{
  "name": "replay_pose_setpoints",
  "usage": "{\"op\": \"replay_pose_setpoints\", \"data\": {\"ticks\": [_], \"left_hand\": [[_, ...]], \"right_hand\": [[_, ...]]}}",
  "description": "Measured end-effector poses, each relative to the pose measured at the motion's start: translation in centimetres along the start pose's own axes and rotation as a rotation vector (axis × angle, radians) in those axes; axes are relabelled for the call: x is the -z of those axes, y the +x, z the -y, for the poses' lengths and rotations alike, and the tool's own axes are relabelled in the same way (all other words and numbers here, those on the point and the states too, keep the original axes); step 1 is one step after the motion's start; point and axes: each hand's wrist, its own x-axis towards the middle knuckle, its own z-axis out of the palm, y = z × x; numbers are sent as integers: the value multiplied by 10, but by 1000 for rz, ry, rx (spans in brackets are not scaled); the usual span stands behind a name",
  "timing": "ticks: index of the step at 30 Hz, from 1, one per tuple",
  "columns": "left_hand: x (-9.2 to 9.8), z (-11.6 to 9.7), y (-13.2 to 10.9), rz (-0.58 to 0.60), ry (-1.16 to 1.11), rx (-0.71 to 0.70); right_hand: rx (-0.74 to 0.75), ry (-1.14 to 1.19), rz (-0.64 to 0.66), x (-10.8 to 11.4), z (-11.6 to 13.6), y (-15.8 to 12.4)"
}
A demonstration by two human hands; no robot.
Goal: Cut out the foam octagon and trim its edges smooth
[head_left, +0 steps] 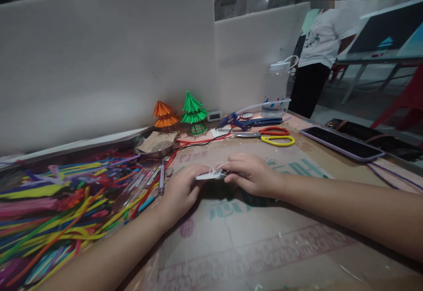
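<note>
The small piece at the centre of the frame is white. Above it, one tiered model is orange, its neighbouring model bright green. To their right, the glue gun is dark blue; the scissors have one red loop, one yellow. Yellow, pink, blue, green and orange strips crowd the lower left. The tan board bears teal lettering and a reddish-purple patterned band.

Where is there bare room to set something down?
Mostly the cardboard between the two forearms, bar a few white scraps; also a smaller patch bordered by the right hand, scissors and phone. Crowded: the left side, under coloured strips, and the back, around the glue gun.
</note>
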Motion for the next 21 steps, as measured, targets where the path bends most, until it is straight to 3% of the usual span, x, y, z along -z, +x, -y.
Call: {"op": "replay_pose_setpoints", "data": {"ticks": [11, 17, 21], "left_hand": [[0, 0, 0, 17, -58, 18], [-5, -2, 6, -141, -364, 353], [-6, -7, 10, -131, -588, 442]], "right_hand": [[-24, 62, -48, -4, -3, -1], [-402, 276, -187, -7, -12, 5], [-458, 338, -166, -7, -16, 8]]}}
